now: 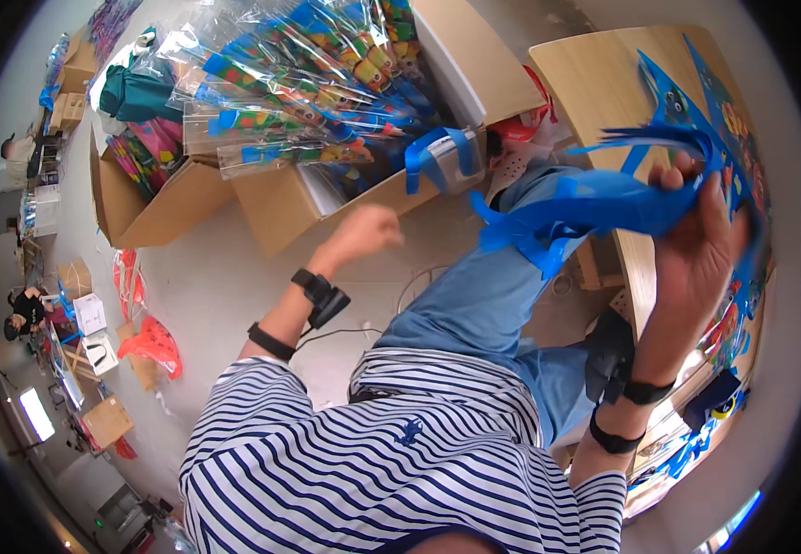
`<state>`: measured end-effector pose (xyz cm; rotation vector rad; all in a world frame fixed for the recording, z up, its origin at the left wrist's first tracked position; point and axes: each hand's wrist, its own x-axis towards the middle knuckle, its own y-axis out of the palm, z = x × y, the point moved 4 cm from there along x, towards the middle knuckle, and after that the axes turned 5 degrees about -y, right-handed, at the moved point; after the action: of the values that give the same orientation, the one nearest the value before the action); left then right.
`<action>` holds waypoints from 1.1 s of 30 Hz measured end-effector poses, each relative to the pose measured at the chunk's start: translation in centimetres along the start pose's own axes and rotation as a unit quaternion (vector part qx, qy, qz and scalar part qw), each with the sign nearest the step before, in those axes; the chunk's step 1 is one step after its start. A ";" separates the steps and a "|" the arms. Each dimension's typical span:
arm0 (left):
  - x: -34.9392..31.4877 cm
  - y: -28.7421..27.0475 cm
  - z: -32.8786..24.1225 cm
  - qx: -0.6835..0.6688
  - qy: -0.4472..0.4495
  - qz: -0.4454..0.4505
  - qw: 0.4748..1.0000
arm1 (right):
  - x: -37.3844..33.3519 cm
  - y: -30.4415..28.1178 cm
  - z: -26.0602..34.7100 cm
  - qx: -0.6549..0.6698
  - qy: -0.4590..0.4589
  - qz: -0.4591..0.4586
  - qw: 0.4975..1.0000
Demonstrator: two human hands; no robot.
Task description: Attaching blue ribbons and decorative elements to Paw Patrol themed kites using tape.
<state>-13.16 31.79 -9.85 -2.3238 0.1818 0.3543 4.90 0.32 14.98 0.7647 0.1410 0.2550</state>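
Head view: at 1 to 3 o'clock stands a pale wooden table (594, 74), bearing flat blue printed pieces (673, 106) along its far right side. At 12 o'clock, an open cardboard carton (469, 60) is heaped with colourful items in clear sleeves (326, 102), their ends fanning toward 11 o'clock. A smaller carton (168, 208) sits at 10 o'clock. Just past 2 o'clock hangs a bundle of blue strips (594, 208), gathered in the right hand (696, 240) at its 3 o'clock end, with the loose tails pointing toward 9 o'clock, beyond the person's raised knee. That right hand grips the strips between thumb and fingers. The left hand (363, 235), near the centre toward 11 o'clock, is apart from the bundle and shows nothing in it; its fingers curl, but blur leaves me unable to tell whether it is clenched. Handling and ordering the strips appears to be the step in hand. Any next move would call for a steady right grip and the left hand coming over to tame the tails.
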 end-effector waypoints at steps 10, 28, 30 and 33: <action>15.3 2.6 10.8 -0.213 -0.314 -0.038 0.925 | -1.2 0.3 -2.7 -0.008 0.059 -0.018 0.998; 9.7 -18.5 -12.0 -0.617 0.026 -0.012 0.787 | -4.6 1.5 -14.3 0.049 0.247 -0.054 0.966; 8.3 -18.2 -16.0 -0.622 0.058 -0.004 0.781 | -5.4 1.7 -15.3 0.076 0.281 -0.076 0.954; 5.5 -16.6 -20.7 -0.636 0.092 0.036 0.766 | -5.9 1.9 -16.2 0.086 0.290 -0.075 0.950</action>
<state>0.07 28.43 13.56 -3.7313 0.1332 0.3179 -4.66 10.78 4.90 0.8307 0.7852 0.3201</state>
